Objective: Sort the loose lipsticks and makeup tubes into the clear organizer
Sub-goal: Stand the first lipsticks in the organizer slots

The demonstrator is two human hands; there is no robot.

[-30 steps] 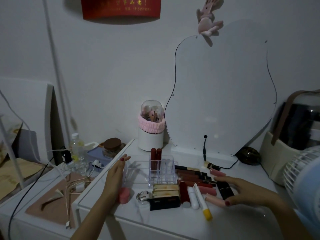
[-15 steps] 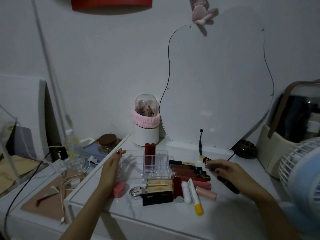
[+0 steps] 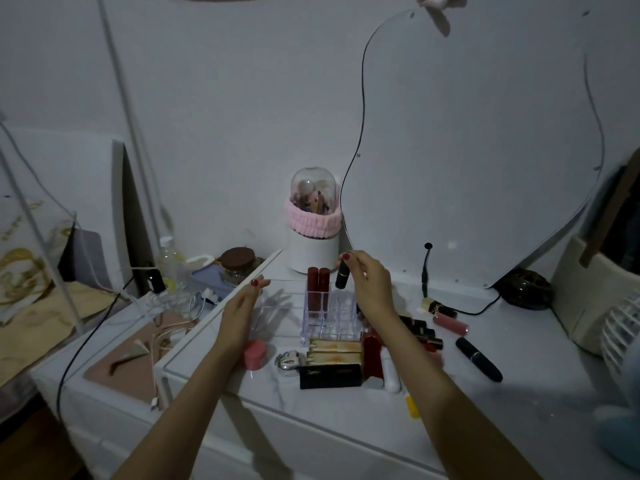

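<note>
While our right hand [image 3: 369,282] pinches a dark lipstick [image 3: 342,276] by its top end between thumb and fingertips, the tube hangs nearly upright above the back row of the clear organizer [image 3: 332,313], which suits a straight drop into a narrow slot. Our left hand [image 3: 242,308] holds nothing; it lies flat with fingers together against the organizer's left side, apparently to keep the light plastic from sliding as the tube goes in. 2 red tubes [image 3: 318,287] already stand side by side in the back left slots, and we judge the slot just to their right to be the likely target. The remaining slots look empty, so the sorting seems barely begun. On the counter [image 3: 346,410], loose pieces wait close to the organizer's front and right: gold cases [image 3: 334,351], a black box [image 3: 330,375], a dark red tube [image 3: 372,355], a white tube [image 3: 389,372], a pink gloss [image 3: 450,323] and, well apart to the right, a black lipstick [image 3: 478,358]. Keeping them near shortens each reach.
</note>
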